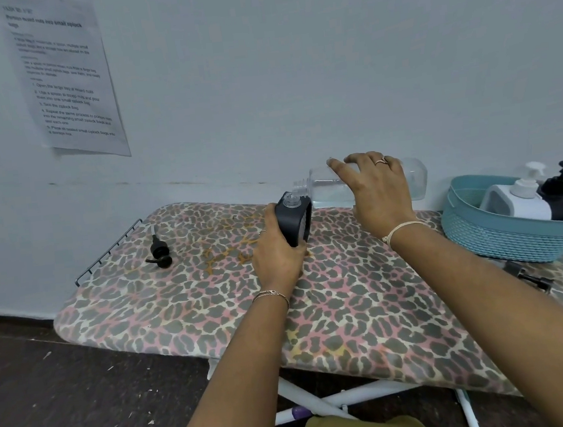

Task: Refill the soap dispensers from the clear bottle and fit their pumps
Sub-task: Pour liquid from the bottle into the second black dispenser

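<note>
Dark dispenser (296, 225): on leopard-print board (351, 310), tilted, neck open, no pump. Left hand (279, 258) wraps round its body. Clear bottle (414, 180): lying level just right of and above dispenser, uncapped mouth just over dispenser neck, partly filled; right hand (380, 197) grasps it from above. Loose black pump (159, 252): on board, well left of dispenser. Teal basket (509, 236): well right of dispenser, holding white dispenser (526, 200) and black dispenser (562, 200), pumps fitted.

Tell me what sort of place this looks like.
Probably a makeshift task workstation in a plain room, not a bathroom: a leopard-print ironing board serves as the table, a printed instruction sheet hangs on the wall, and a teal basket holds soap dispensers.
</note>
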`<state>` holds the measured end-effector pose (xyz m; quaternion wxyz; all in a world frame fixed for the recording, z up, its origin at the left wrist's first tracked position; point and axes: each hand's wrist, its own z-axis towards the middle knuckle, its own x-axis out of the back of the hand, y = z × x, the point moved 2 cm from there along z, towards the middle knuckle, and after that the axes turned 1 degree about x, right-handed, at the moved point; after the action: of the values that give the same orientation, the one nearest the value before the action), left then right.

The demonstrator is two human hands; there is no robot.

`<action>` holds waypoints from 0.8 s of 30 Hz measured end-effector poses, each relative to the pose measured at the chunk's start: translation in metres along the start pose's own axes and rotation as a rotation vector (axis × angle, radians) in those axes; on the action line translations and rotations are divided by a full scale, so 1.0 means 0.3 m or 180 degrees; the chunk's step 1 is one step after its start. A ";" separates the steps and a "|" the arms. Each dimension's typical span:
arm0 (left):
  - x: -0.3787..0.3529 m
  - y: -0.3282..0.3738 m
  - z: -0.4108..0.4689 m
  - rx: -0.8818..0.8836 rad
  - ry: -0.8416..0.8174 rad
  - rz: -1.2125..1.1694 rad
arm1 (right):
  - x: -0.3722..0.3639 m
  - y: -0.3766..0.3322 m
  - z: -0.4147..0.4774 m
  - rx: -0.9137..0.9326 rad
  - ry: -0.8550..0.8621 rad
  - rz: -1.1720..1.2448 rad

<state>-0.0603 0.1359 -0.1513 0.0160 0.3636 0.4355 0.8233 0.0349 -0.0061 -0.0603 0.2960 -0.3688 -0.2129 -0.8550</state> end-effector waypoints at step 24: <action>0.021 0.010 -0.017 -0.0025 -0.0197 0.0053 | 0.001 0.005 -0.004 0.0036 -0.0069 0.0050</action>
<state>-0.0672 0.1327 -0.1473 0.0242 0.3925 0.4285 0.8135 0.0352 -0.0082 -0.0607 0.3026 -0.3780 -0.2180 -0.8474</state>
